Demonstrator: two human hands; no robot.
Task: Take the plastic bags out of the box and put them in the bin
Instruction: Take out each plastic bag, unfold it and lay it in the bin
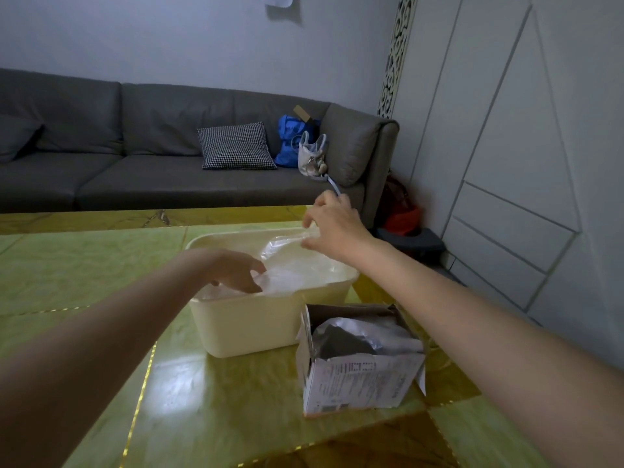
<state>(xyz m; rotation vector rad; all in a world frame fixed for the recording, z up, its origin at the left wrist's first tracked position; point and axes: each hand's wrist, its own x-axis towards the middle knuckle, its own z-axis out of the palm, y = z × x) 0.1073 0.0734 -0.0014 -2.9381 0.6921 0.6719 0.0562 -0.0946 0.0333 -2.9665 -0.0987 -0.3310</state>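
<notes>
Centre of the frame, on the green bench (236, 400): cream bin (256, 325), long axis running from lower left to upper right, already holding clear plastic bags (297, 265) that look featherlight, limp and slippery, likely best pinched at a bunched fold rather than a flat face. Lower right of centre, just beside the bin: torn cardboard box (358, 383), mouth upward, with more crumpled silvery-grey bags (354, 336) inside. Smallest, the hands: left (236, 270) pressing down into the film with loosely curled fingers, right (332, 221) pinching the sheet's upper edge above the far rim.
</notes>
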